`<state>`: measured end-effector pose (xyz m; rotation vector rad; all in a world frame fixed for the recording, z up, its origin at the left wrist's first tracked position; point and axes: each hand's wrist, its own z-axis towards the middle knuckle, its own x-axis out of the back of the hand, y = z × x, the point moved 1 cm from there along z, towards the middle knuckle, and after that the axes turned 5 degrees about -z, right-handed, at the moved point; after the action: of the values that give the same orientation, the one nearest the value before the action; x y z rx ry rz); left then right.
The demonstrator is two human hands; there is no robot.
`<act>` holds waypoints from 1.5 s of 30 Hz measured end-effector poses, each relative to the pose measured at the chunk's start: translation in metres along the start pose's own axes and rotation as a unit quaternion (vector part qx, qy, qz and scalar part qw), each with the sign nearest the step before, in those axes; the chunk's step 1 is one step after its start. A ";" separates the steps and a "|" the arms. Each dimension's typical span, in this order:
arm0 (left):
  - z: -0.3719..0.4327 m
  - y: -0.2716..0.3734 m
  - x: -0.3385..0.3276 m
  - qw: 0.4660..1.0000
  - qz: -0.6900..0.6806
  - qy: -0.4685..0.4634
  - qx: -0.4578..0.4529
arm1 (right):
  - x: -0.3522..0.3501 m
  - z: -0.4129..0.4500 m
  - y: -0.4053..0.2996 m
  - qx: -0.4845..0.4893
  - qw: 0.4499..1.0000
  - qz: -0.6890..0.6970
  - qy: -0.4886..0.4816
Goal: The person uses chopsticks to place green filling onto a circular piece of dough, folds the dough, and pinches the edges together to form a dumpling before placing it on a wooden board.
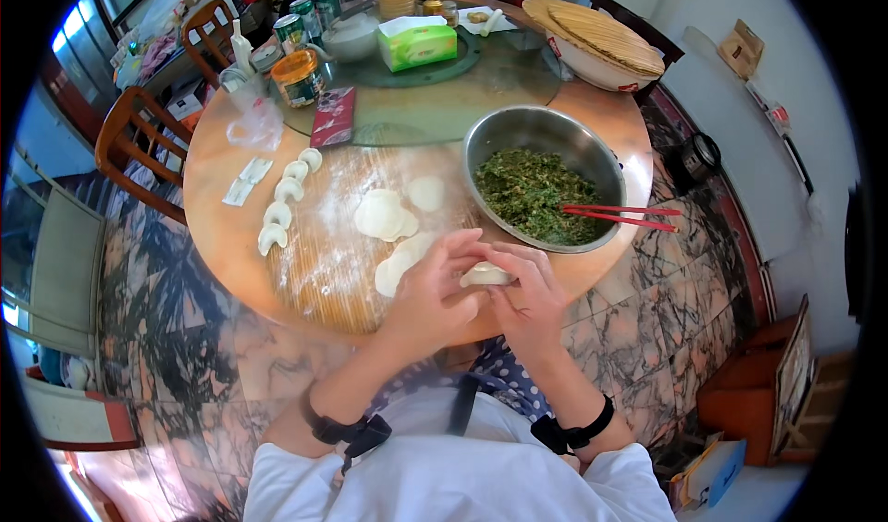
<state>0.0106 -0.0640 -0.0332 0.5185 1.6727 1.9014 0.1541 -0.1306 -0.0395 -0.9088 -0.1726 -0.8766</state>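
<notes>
A folded dumpling (488, 274) is pinched between the thumb and fingers of my right hand (533, 290), above the table's near edge. Around its other side curves my left hand (436, 283), thumb and fingers spread, fingertips close to the right ones; whether it touches the dough I cannot tell. Under and beside the left hand lie dough wrappers (394, 267), partly hidden. Farther back on the floured board (316, 272) are a stack of wrappers (381, 215) and a single round wrapper (426, 194). Several finished dumplings (277, 215) form a row along the board's left side.
At the right, a steel bowl (555, 130) holds chopped green filling (531, 192), with red chopsticks (624, 212) over its rim. Behind stand a tissue box (418, 47), an orange-lidded jar (297, 78), a kettle (350, 36) and a covered basin (596, 64). A red booklet (334, 116) lies nearer.
</notes>
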 end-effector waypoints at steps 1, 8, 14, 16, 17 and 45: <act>-0.003 0.002 0.000 1.000 0.000 0.029 -0.002 | 0.001 -0.002 0.002 -0.012 1.000 0.002 0.006; -0.010 -0.007 0.004 0.988 0.102 0.113 -0.018 | 0.003 -0.005 0.001 -0.021 0.999 -0.004 0.034; -0.010 -0.014 0.007 0.989 0.074 0.122 -0.044 | 0.003 -0.001 -0.003 -0.031 0.999 -0.007 0.019; -0.010 -0.016 0.007 0.993 0.032 0.116 0.000 | 0.003 -0.002 -0.003 -0.033 0.999 -0.006 0.015; -0.010 -0.016 0.007 0.993 0.031 0.116 0.000 | 0.002 -0.002 -0.003 -0.035 0.999 -0.005 0.011; -0.103 -0.015 0.150 0.906 -0.036 0.421 0.024 | -0.151 0.053 -0.071 0.022 0.952 0.074 -0.296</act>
<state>-0.1667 -0.0487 -0.0736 -0.4334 2.1985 2.1804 0.0154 -0.0232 -0.0341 -1.1086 -0.6323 -0.4377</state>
